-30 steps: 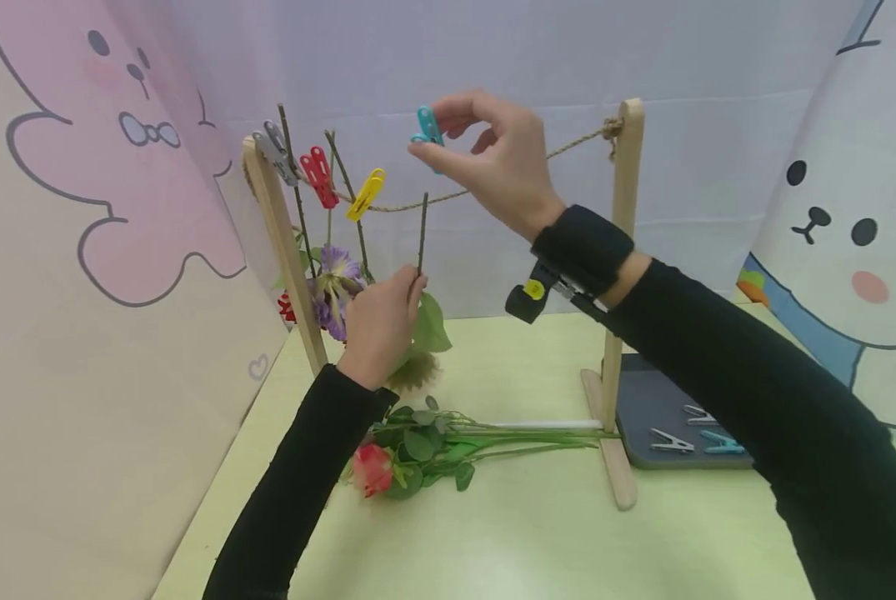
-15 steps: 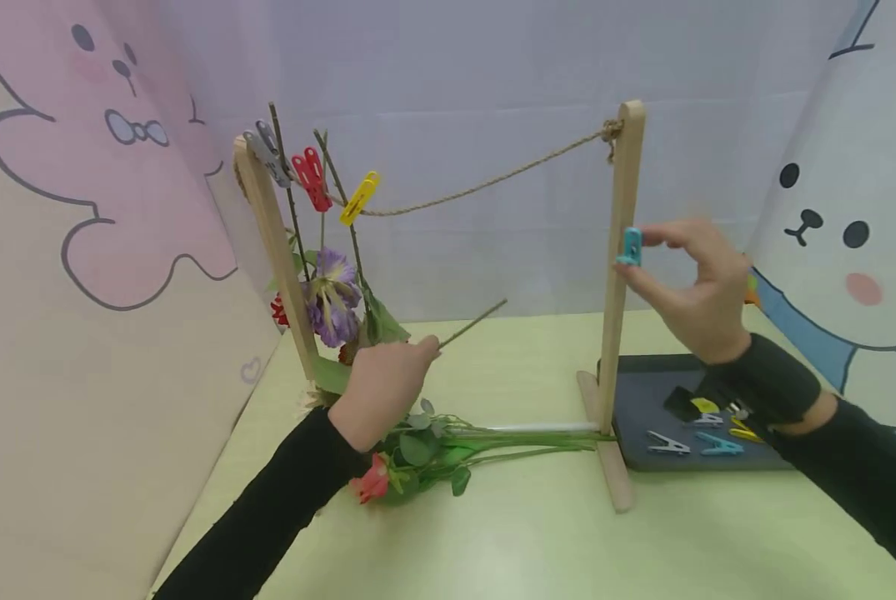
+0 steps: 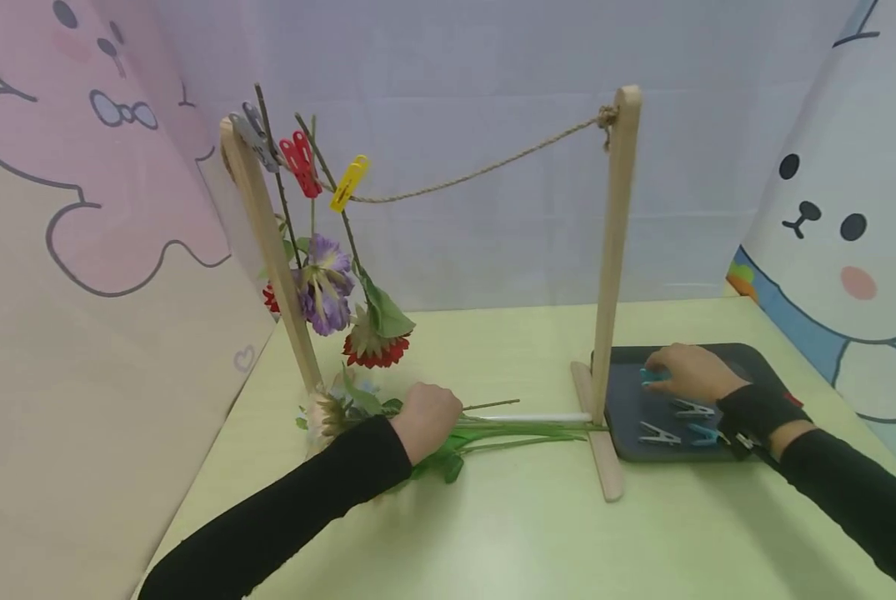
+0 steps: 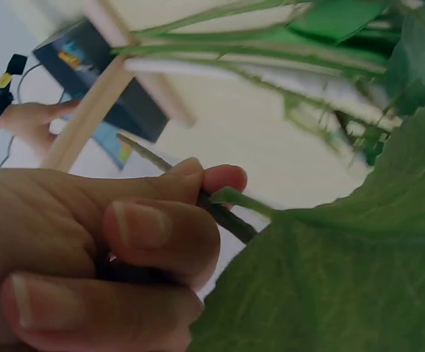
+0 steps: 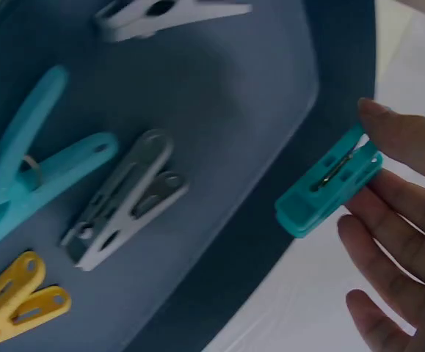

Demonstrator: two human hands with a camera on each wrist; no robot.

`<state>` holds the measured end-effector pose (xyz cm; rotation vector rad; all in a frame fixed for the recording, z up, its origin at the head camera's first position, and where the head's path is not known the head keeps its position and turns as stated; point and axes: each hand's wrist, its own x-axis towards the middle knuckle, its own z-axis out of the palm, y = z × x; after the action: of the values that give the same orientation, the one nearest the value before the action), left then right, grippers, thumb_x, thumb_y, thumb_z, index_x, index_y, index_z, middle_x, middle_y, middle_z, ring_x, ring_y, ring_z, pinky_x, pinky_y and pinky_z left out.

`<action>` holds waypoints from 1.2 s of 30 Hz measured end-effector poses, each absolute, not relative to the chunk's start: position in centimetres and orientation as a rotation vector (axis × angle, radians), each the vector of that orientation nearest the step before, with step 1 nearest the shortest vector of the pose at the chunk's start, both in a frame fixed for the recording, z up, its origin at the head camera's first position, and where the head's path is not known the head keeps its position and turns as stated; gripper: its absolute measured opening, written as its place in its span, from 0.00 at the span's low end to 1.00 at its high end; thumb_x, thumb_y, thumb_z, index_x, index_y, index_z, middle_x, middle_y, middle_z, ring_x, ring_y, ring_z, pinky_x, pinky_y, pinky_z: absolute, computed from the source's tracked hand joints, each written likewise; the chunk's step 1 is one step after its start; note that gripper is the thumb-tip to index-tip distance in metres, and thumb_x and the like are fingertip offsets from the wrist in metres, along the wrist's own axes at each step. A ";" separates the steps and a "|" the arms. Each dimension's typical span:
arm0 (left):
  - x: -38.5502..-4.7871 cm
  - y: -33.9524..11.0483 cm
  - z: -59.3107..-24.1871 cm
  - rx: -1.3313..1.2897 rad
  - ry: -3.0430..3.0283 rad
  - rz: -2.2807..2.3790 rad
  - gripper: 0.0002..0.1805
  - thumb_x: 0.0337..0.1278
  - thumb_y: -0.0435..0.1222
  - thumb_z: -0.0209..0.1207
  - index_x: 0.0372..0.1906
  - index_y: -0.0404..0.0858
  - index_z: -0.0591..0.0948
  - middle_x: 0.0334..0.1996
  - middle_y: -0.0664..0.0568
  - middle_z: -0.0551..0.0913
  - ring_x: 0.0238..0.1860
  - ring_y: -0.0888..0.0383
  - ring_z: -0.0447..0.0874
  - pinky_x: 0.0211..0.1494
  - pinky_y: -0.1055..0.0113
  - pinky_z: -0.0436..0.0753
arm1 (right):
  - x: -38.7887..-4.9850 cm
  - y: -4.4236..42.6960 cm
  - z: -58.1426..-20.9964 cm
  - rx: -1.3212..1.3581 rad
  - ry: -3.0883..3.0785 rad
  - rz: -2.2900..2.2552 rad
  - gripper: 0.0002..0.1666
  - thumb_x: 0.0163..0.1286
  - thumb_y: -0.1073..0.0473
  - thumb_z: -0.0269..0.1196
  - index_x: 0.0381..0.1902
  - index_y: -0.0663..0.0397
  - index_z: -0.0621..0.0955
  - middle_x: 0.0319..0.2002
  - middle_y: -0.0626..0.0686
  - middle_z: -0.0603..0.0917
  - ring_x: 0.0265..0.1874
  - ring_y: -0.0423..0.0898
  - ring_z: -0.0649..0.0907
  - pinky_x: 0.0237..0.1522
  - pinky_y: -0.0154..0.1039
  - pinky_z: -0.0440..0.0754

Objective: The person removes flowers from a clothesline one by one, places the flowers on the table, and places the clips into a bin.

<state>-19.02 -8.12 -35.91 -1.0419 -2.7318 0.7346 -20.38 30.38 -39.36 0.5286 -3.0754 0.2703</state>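
My left hand (image 3: 427, 421) pinches a thin brown stem (image 3: 496, 404) low over the green stems on the table; its pale flower (image 3: 326, 417) lies left of the hand. In the left wrist view, thumb and finger close on the stem (image 4: 150, 155) beside a large leaf (image 4: 329, 279). My right hand (image 3: 695, 372) is over the grey tray (image 3: 628, 400). In the right wrist view, its thumb and fingers pinch a teal clip (image 5: 328, 183) near the tray wall, above grey, teal and yellow clips (image 5: 120, 205).
A rope (image 3: 463, 177) hangs between two wooden posts (image 3: 616, 250). Toward its left end are a grey clip (image 3: 256, 142), a red clip (image 3: 301, 164) and a yellow clip (image 3: 350, 183), with flowers hanging head down, one of them purple (image 3: 326, 287).
My right hand has carried the teal clip from near the rope, past the right post, down to the tray. My left hand has lowered the flower, its stem now lying nearly level.
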 end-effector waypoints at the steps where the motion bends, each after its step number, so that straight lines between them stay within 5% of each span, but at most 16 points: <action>1: -19.3 -8.0 -36.4 -1.048 -2.737 0.747 0.27 0.52 0.34 0.62 0.08 0.46 0.58 0.09 0.58 0.52 0.16 0.64 0.48 0.19 0.70 0.51 | -20.5 30.5 -39.7 0.515 -3.093 0.276 0.18 0.55 0.55 0.67 0.41 0.62 0.82 0.37 0.59 0.83 0.36 0.56 0.81 0.38 0.48 0.78; 7: -19.9 -7.3 -37.9 -1.082 -2.743 0.779 0.25 0.53 0.33 0.61 0.10 0.46 0.60 0.09 0.58 0.55 0.16 0.64 0.49 0.20 0.71 0.58 | -20.7 30.7 -40.3 0.482 -3.103 0.247 0.19 0.55 0.55 0.67 0.40 0.63 0.81 0.37 0.60 0.83 0.36 0.57 0.81 0.38 0.49 0.78; 11: -20.1 -6.6 -38.5 -1.103 -2.730 0.791 0.19 0.54 0.34 0.61 0.12 0.47 0.70 0.10 0.58 0.68 0.14 0.65 0.58 0.19 0.70 0.68 | -20.9 30.3 -40.2 0.491 -3.105 0.229 0.19 0.55 0.55 0.67 0.40 0.63 0.81 0.37 0.60 0.83 0.36 0.57 0.81 0.38 0.48 0.78; 21: -24.6 -4.7 -49.8 -1.218 -2.620 0.826 0.14 0.69 0.38 0.45 0.27 0.52 0.75 0.15 0.60 0.68 0.17 0.63 0.56 0.20 0.65 0.58 | -21.0 29.8 -40.6 0.473 -3.140 0.257 0.20 0.55 0.55 0.67 0.42 0.64 0.81 0.38 0.60 0.83 0.37 0.57 0.82 0.38 0.49 0.78; 28: -27.2 -3.8 -57.6 -1.275 -2.418 0.596 0.21 0.61 0.36 0.53 0.16 0.49 0.59 0.13 0.58 0.48 0.19 0.60 0.40 0.21 0.61 0.43 | -21.3 30.1 -41.3 0.468 -3.185 0.244 0.21 0.55 0.55 0.67 0.43 0.65 0.80 0.39 0.61 0.83 0.37 0.57 0.82 0.38 0.49 0.79; 33: -26.4 -3.6 -57.6 -1.280 -2.394 0.570 0.20 0.59 0.32 0.53 0.15 0.50 0.60 0.13 0.58 0.49 0.19 0.61 0.42 0.21 0.62 0.44 | -21.3 30.2 -41.6 0.468 -3.224 0.263 0.22 0.55 0.55 0.67 0.44 0.65 0.80 0.39 0.61 0.83 0.38 0.58 0.82 0.38 0.50 0.79; 36: -28.9 -3.4 -63.1 -1.272 -2.426 0.576 0.21 0.59 0.34 0.53 0.15 0.51 0.59 0.14 0.57 0.48 0.19 0.59 0.41 0.21 0.60 0.44 | -21.3 30.3 -41.8 0.473 -3.240 0.273 0.23 0.54 0.54 0.67 0.44 0.64 0.80 0.39 0.61 0.83 0.38 0.58 0.82 0.37 0.50 0.79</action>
<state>-28.95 -3.40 -63.06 -1.2721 -2.4260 0.5763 -21.26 30.26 -41.84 0.4733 -3.2396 0.2726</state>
